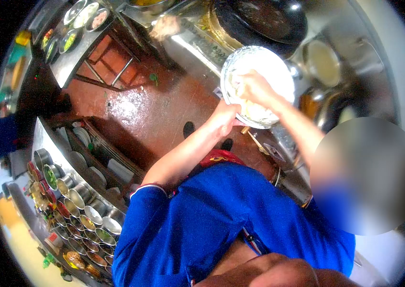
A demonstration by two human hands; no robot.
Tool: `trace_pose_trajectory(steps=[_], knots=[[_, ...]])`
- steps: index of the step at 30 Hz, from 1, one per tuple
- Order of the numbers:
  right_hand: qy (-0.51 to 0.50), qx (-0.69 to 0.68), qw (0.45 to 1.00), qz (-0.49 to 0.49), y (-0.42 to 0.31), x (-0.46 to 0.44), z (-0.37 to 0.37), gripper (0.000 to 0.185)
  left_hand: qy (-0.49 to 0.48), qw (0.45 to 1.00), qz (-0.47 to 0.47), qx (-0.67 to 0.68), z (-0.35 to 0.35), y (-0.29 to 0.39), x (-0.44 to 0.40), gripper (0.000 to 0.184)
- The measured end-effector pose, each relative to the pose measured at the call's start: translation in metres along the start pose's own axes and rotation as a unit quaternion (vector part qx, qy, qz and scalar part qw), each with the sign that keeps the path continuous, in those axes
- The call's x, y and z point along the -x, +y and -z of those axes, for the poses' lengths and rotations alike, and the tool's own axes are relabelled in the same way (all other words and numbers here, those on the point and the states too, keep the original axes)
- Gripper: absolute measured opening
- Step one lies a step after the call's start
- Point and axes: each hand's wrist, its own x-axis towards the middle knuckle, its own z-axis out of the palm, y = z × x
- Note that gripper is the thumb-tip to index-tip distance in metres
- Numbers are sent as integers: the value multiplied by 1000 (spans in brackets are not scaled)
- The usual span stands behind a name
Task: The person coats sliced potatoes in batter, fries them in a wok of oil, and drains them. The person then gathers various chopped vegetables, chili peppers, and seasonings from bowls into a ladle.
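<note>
A big round bowl [282, 71] with a pale inside is held tilted in front of my body, next to the stove. My left hand [226, 117] grips the near-left part of its rim, thumb on the edge. Down inside the bowl is my right hand [252, 88], its fingers curled together. Pale, soft-looking pieces [258, 113] lie in the bowl beside and below the right hand. Glare whitens much of the bowl, so what the right fingers hold is not visible.
A large black wok [271, 19] sits behind the bowl on the metal stove counter. Right of it is a pale bowl [323, 62]. At lower left, several metal containers [82, 195] of ingredients line a counter. Plates of food [85, 15] stand on a far-left table; the red floor [130, 112] looks wet.
</note>
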Motion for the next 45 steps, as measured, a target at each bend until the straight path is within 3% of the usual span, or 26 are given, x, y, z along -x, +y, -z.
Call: trace_pose_trajectory(steps=[1,2,5,8,11,17,18,22,25,28,31,32,33,34,35,36,37,39,40,42,45], knots=[[-9,-24,1000,-12,9,-2,8,39,2,1000,-4,-1,3,5,3,49],[16,-37,994,-104,-12,-1,42,38,9,1000,-6,-2,6,11,6,49],[87,-196,952,-220,0,-5,67,37,25,1000,-14,-10,15,25,13,51],[81,-165,972,-146,1,-5,59,41,5,1000,-21,-21,19,41,11,52],[1,-175,965,-194,-16,-15,83,50,-24,999,-8,-20,30,53,8,53],[-100,54,969,-219,-15,-23,42,62,-27,999,-4,-18,37,77,5,56],[-146,66,976,-148,-27,-33,34,62,-21,1000,-4,-21,37,77,2,56],[61,73,992,-77,-45,-35,2,53,8,1000,-3,-5,48,70,-10,56],[114,-7,982,-153,-18,-42,14,43,-2,1000,6,-3,52,72,-12,56],[105,-52,983,-140,9,-50,30,36,9,999,14,-27,56,72,-15,56],[209,-220,924,-231,19,-52,35,31,14,1000,4,-10,49,83,-11,58],[170,0,968,-184,33,-50,43,28,23,1000,5,-9,50,83,-12,60],[122,220,959,-128,55,-47,56,25,31,999,2,-6,48,84,-13,59],[68,427,899,-66,69,-45,64,23,40,999,0,-2,45,87,-13,58],[139,83,965,-205,55,-54,84,20,50,999,-2,0,42,88,-12,58],[305,-258,874,-276,41,-63,103,20,61,998,-10,-3,41,90,-14,55],[335,-378,791,-345,23,-73,127,20,64,998,-10,-13,38,92,-13,57],[332,-310,832,-319,85,-77,127,21,76,997,-9,-33,34,93,-11,61],[322,-327,827,-324,105,-80,121,21,80,996,-14,-24,34,90,-12,60],[217,-188,907,-309,156,-80,113,23,90,996,-22,-6,39,81,-12,60],[74,-64,947,-306,216,-80,105,28,99,994,-30,17,44,76,-6,58]])
